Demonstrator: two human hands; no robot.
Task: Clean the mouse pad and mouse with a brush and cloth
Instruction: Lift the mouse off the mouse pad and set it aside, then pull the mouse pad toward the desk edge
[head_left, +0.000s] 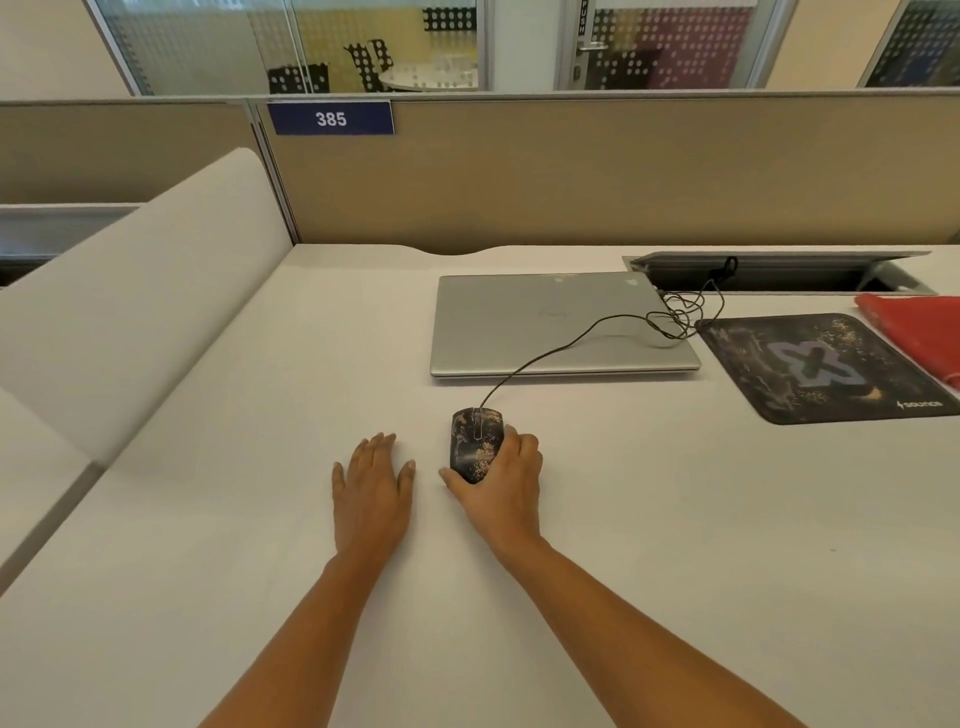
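Note:
A black wired mouse (475, 441), speckled with tan dirt, sits on the white desk in front of me. My right hand (501, 480) wraps around its right side and rear, thumb on the left edge. My left hand (373, 486) lies flat on the desk just left of the mouse, fingers apart, holding nothing. A dark mouse pad (821, 366) with a grey X design and tan specks lies at the far right. A red cloth (919, 332) lies beyond the pad at the right edge. No brush is in view.
A closed silver laptop (556, 325) lies behind the mouse; the mouse cable (587, 332) runs over it into an open cable hatch (779, 273). A tan partition (571, 171) backs the desk. A white divider panel (156, 291) stands on the left.

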